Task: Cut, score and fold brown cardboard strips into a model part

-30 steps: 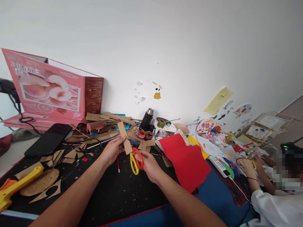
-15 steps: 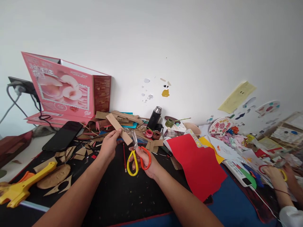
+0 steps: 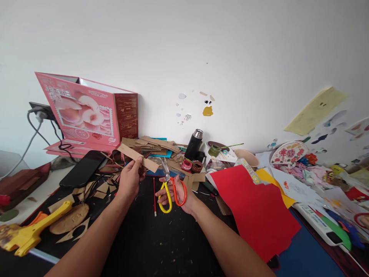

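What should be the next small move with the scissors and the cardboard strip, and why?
Probably bring the strip's free end between the blades. The left hand pinches the cardboard strip in the air, while the right hand holds the scissors with their blades up beside that end, not yet around it.

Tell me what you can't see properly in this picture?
Head view:
- Left hand hides the middle of the long brown cardboard strip.
- Right hand covers part of the yellow-and-orange-handled scissors.
- Print on the pink peach-picture box: too small.
- White remote-like slab: blurred.
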Motion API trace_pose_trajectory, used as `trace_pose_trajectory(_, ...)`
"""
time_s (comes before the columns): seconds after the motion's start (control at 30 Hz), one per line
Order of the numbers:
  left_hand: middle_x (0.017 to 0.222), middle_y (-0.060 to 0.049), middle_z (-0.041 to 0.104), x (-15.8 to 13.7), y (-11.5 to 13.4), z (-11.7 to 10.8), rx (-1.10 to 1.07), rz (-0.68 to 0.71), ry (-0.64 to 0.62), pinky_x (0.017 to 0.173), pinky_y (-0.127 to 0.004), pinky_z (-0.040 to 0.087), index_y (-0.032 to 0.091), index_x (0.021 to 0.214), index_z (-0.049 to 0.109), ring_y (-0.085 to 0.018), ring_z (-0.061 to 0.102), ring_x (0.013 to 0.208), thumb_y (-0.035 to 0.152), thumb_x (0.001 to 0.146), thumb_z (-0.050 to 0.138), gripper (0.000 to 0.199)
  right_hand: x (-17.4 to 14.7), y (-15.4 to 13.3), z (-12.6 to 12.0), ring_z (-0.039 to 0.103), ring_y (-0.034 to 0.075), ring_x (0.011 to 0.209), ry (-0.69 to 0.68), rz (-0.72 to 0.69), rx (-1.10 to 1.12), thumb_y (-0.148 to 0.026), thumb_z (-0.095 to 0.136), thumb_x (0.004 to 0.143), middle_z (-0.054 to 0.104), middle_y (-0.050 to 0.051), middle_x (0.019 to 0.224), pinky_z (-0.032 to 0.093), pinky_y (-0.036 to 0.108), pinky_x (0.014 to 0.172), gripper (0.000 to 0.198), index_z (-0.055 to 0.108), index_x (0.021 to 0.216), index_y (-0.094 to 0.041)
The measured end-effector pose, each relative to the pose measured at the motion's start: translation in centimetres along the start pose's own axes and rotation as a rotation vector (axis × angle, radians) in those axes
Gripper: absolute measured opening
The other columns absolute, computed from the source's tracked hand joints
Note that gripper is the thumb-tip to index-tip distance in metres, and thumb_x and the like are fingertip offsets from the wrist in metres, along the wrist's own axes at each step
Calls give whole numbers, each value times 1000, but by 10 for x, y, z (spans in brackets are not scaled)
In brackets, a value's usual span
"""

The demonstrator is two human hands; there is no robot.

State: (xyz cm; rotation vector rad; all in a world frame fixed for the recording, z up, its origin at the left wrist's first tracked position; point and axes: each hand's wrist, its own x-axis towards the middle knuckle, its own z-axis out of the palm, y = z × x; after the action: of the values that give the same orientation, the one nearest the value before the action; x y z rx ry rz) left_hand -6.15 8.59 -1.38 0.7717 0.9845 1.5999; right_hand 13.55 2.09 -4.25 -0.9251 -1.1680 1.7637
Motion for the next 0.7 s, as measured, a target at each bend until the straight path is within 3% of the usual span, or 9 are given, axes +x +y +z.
trace_pose_trajectory(0.2, 56, 6, 50, -2, 0, 0, 84, 47, 9, 43, -19, 28, 20, 72, 58, -8, 43, 48, 56, 76, 86, 45, -4, 9, 0, 72, 20, 53, 35, -23, 57, -95, 68, 81, 82, 17, 92, 54, 27, 50, 101, 66, 137, -11)
trace_pose_trajectory(0.3, 56, 6, 49, -5, 2, 2, 139, 94, -4, 43, -20, 28, 20, 73, 59, -9, 42, 48, 55, 78, 85, 43, -11, 8, 0, 65, 15, 46, 70, -63, 86, -94, 66, 84, 82, 14, 90, 50, 25, 47, 97, 69, 135, -12)
trace_pose_trajectory(0.4, 56, 6, 48, -6, 5, 3, 178, 136, 0, 44, -20, 31, 21, 70, 58, -9, 42, 49, 53, 81, 84, 42, -19, 8, 1, 74, 21, 55, -15, -46, 68, -98, 63, 81, 82, 16, 89, 53, 26, 50, 101, 69, 136, -13)
trace_pose_trajectory(0.5, 57, 6, 48, -5, 7, 2, 168, 170, 0, 43, -20, 31, 21, 71, 58, -9, 42, 48, 50, 82, 83, 40, -23, 8, 2, 82, 29, 73, -108, -46, 44, -99, 67, 76, 82, 19, 93, 60, 32, 63, 106, 68, 138, -12)
trace_pose_trajectory(0.7, 55, 5, 50, -5, 9, 2, 157, 170, -4, 42, -19, 29, 21, 72, 58, -9, 41, 46, 48, 84, 82, 38, -26, 4, 4, 84, 36, 90, -205, -28, 15, -98, 69, 75, 83, 23, 104, 64, 47, 83, 112, 64, 147, -12)
